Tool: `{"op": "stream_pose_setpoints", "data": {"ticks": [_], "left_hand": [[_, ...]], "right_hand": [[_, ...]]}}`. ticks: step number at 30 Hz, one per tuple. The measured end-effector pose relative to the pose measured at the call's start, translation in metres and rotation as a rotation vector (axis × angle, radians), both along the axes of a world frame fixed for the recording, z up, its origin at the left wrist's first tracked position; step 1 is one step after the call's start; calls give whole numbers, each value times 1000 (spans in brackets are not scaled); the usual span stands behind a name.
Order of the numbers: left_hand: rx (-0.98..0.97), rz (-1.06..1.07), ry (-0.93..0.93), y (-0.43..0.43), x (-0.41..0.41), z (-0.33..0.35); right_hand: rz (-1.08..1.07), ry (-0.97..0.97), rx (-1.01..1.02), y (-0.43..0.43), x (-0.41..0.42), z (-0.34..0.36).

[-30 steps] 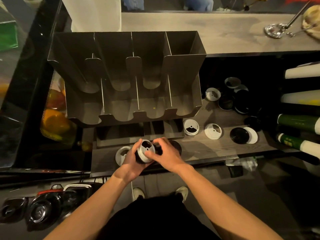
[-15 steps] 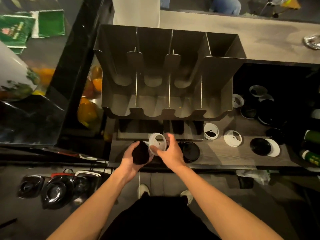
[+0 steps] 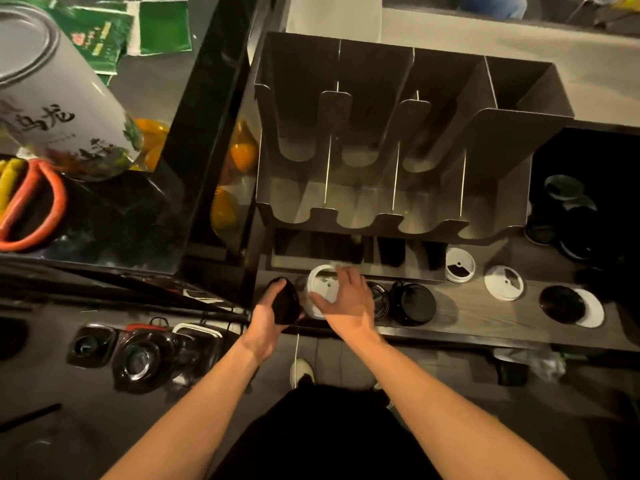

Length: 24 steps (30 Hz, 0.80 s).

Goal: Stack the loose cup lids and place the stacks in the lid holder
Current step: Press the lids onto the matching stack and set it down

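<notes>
Your left hand [image 3: 268, 311] has its grip wrapped around a stack of black lids [image 3: 285, 301], held just above the near edge of the wooden surface [image 3: 485, 313]. Your right hand [image 3: 348, 299] sits just beside it, fingers [image 3: 346, 275] spread over a white lid [image 3: 323, 284]; the thumb and fingertips touch its rim, but whether that grip is actually clenched on the lid or only resting on it cannot be told.

Right of your right hand, two more black lids [image 3: 412, 303] lie on the surface, partly tucked against each other. Farther right lie two white lids with dark wedge-shaped openings: one [image 3: 459, 270] close to the low tray, one [image 3: 504, 283] a little farther along. Beyond them a black lid [image 3: 561, 304] overlaps a white one [image 3: 590, 308]. A cluster of dark lids [image 3: 568, 216] sits in the shadowed corner at the far right; their number is hard to make out.

The metal lid holder [image 3: 391, 140] stands at the back of the surface, directly ahead of your hands, its four slots showing bare metal. Below its front lip sits a low dark tray [image 3: 356, 254].

To your left, on a dark glossy top, stand a large printed tin [image 3: 59, 109] and a red-handled item [image 3: 31, 209].
</notes>
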State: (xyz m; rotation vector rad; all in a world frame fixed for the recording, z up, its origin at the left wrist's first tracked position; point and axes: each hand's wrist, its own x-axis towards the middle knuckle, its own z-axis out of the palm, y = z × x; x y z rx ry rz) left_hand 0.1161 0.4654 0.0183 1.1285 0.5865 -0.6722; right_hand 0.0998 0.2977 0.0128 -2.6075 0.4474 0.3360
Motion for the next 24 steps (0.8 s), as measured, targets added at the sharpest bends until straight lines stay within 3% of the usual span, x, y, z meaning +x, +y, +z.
{"op": "stream_pose_setpoints", "data": {"ticks": [4,11,24], "left_hand": [[5,84,14,5,5,-4],[-56,4,-36,10,7,-9],[-122,-24,1,-10,7,6]], "right_hand": [[64,53,-36,-3,-2,-3],[227,100,-88,5,0,-9],[242,180,-58,1,15,-5]]}}
